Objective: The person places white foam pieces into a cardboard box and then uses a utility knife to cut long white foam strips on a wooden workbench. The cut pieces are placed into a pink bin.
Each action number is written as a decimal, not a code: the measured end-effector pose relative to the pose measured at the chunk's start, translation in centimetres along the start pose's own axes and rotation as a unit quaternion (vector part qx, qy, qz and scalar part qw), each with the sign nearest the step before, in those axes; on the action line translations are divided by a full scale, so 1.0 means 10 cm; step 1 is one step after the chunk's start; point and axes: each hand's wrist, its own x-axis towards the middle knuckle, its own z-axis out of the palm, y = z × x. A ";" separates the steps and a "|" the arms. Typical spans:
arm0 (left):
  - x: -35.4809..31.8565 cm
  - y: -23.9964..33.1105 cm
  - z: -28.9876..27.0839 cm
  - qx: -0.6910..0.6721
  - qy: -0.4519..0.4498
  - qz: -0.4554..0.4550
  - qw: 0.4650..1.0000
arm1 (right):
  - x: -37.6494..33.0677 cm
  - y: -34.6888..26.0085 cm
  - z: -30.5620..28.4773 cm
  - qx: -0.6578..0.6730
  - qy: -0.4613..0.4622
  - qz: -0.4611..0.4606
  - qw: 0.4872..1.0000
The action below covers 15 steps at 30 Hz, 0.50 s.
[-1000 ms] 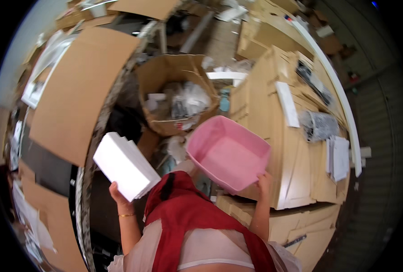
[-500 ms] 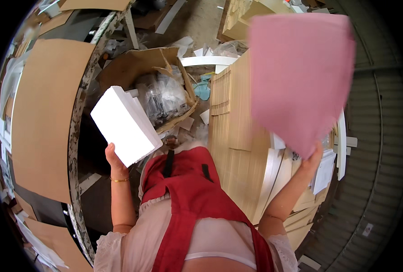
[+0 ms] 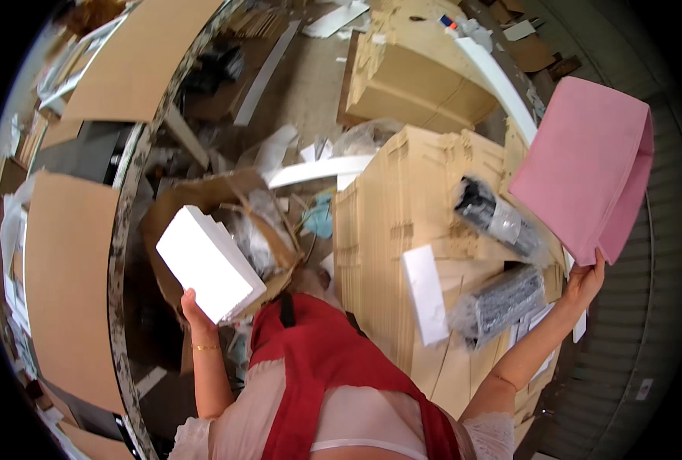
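- Change: pink bin [image 3: 579, 161] has swung up and right over the last second; now between 2 and 3 o'clock, mouth turned rightward. So it no longer blocks my view of the board stack [image 3: 379, 253], 3 o'clock.
- My right grip [image 3: 586, 280]: fingers closed on bin's near corner.
- My left grip [image 3: 200, 314], 8 o'clock: clamped round white slabs [image 3: 207, 261], unchanged.
- In the way: wrapped bundle [image 3: 502, 303] and white block [image 3: 425, 295], 4 o'clock, crowd the stack top.
- Slabs hide part of carton [image 3: 157, 215], 9 o'clock.
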 end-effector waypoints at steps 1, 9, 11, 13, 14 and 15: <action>0.10 -0.05 0.22 0.000 -0.009 0.001 1.000 | 0.08 0.01 0.18 0.017 -0.009 -0.005 1.000; 0.61 -0.43 1.45 -0.010 -0.092 -0.020 0.995 | 0.99 0.34 0.80 -0.043 -0.042 0.012 0.998; 0.82 -0.51 1.64 -0.007 -0.107 -0.046 0.993 | 1.18 0.41 0.88 -0.106 -0.071 0.005 0.992; 1.15 -0.66 1.86 0.002 -0.126 -0.062 0.990 | 1.34 0.41 0.97 -0.193 -0.126 0.004 0.973; 1.30 -0.71 1.99 0.014 -0.133 -0.068 0.989 | 1.42 0.43 1.04 -0.223 -0.153 0.007 0.963; 1.48 -0.75 2.11 0.027 -0.136 -0.072 0.988 | 1.53 0.48 1.14 -0.250 -0.184 0.011 0.950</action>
